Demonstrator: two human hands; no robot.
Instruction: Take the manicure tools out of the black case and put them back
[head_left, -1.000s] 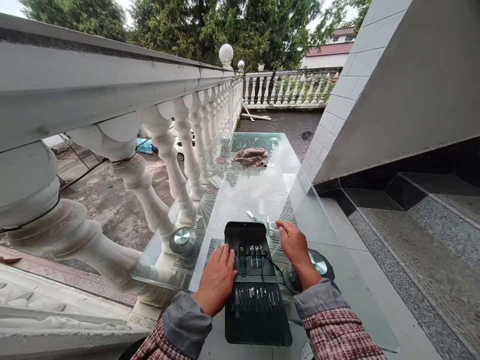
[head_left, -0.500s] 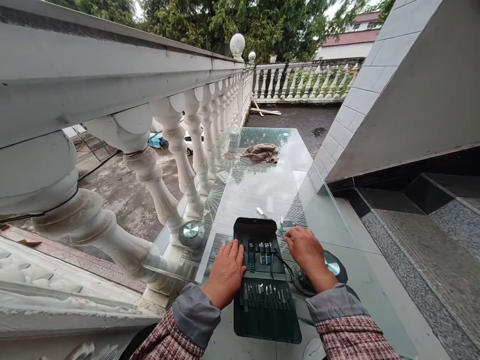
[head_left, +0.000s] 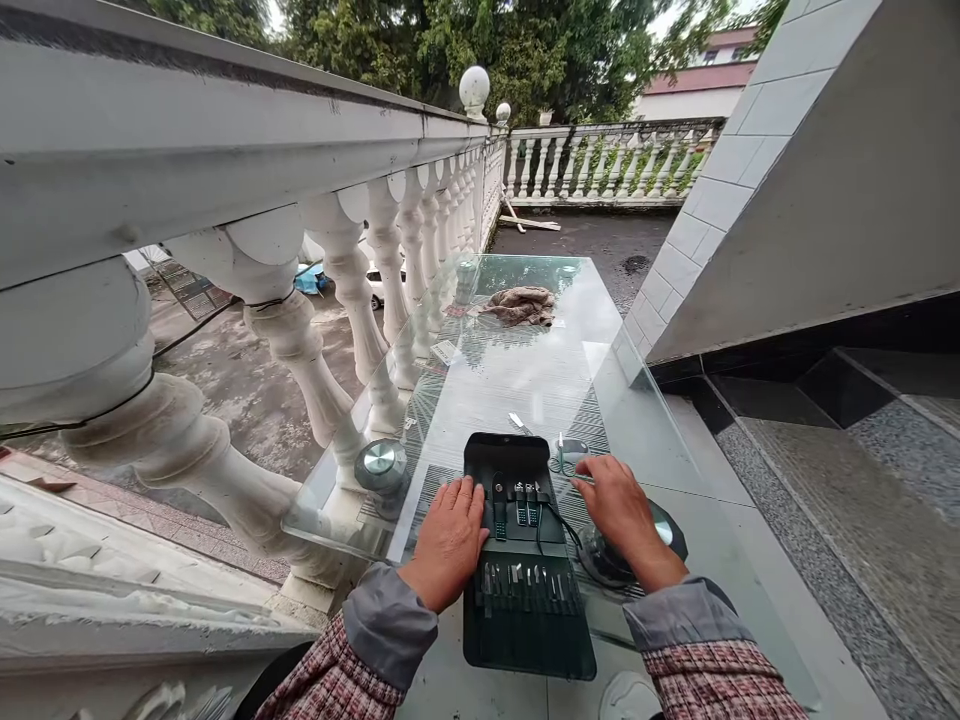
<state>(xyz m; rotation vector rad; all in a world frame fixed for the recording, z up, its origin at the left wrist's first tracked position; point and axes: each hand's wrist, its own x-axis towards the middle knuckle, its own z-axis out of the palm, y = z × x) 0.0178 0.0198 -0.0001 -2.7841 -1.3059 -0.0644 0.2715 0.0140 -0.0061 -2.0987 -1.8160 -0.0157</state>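
Note:
A black tool case (head_left: 525,640) lies unfolded on the glass table (head_left: 517,380), with rows of small metal grooming tools in its loops. My left hand (head_left: 448,540) rests flat on the case's left edge, fingers stretched out. My right hand (head_left: 619,505) lies on the glass just right of the case, fingers curled down near small scissors (head_left: 560,458); nothing shows in its grip. A small metal tool (head_left: 517,422) lies on the glass beyond the case.
A white stone balustrade (head_left: 337,270) runs along the table's left side. A crumpled brown cloth (head_left: 521,305) sits at the far end. Round metal table fittings (head_left: 380,463) show under the glass. A tiled wall and dark steps (head_left: 825,400) stand to the right.
The view has shifted slightly. My right hand has drawn back a little toward me beside the case. My left hand stays on the case.

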